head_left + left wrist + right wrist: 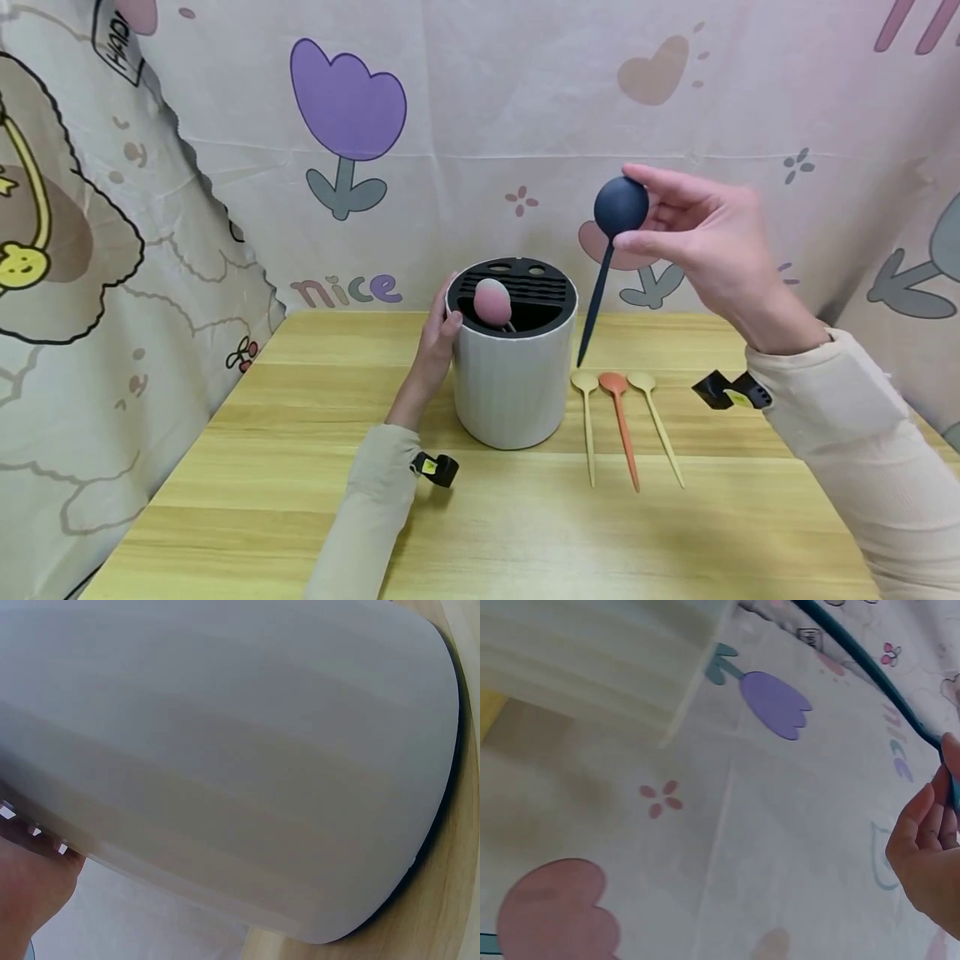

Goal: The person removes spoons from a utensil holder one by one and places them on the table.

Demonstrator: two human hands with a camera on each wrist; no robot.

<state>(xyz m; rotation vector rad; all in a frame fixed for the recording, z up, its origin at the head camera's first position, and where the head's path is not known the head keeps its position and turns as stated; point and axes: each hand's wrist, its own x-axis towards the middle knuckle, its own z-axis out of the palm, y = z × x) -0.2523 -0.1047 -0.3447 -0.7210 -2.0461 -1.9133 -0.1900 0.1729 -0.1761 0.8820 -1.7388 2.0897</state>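
Note:
My right hand (697, 229) pinches a dark blue spoon (621, 205) by its round bowl, thumb at the lower edge and a finger at the top. Its thin handle slants downward, beside the right side of a white ribbed utensil holder (510, 392) with a black slotted top. In the right wrist view the spoon's handle (877, 679) runs up and left from the fingers. My left hand (435, 346) holds the utensil holder at its left side, the thumb near the front rim. A pink and white egg-shaped head on a thin stem (492, 302) stands inside the front compartment.
On the wooden table (300, 500), right of the holder, lie a pale yellow spoon (587, 425), an orange spoon (621, 421) and another pale yellow spoon (656, 412), side by side. A patterned cloth (480, 100) hangs behind the table.

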